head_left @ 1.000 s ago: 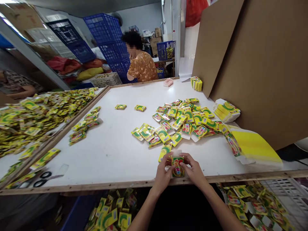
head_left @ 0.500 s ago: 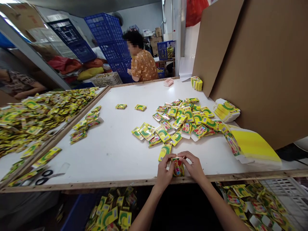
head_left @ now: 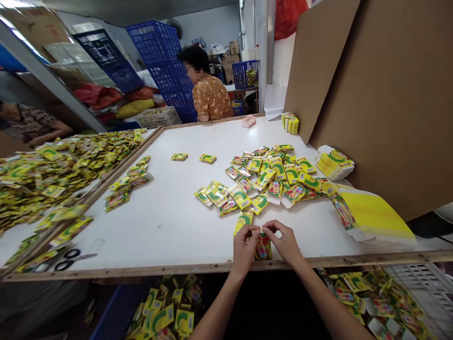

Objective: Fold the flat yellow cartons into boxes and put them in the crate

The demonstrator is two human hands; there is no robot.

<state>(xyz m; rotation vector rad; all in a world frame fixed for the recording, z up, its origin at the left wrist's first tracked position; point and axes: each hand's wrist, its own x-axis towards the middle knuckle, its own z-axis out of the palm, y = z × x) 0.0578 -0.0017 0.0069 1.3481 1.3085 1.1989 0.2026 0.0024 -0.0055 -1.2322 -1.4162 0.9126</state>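
One heap of small yellow-and-green boxes (head_left: pixel 278 170) lies on the worktop (head_left: pixel 170 212), overlapped too closely for a sure count. On the heap's near side, one box (head_left: pixel 262 250) stands upright between two hands: the left hand (head_left: pixel 245 248) and the right hand (head_left: pixel 285 243) both pinch at its top end (the fingers partly hide it). Left of the heap are two lone boxes (head_left: pixel 207 158), well apart from each other, then one smaller cluster (head_left: pixel 129 182) and, farther left and nearer, one pair of scissors (head_left: pixel 85 257). Beyond the heap sits one pink object (head_left: pixel 248 121); to its right, one fanned stack of flat yellow cartons (head_left: pixel 375 212).
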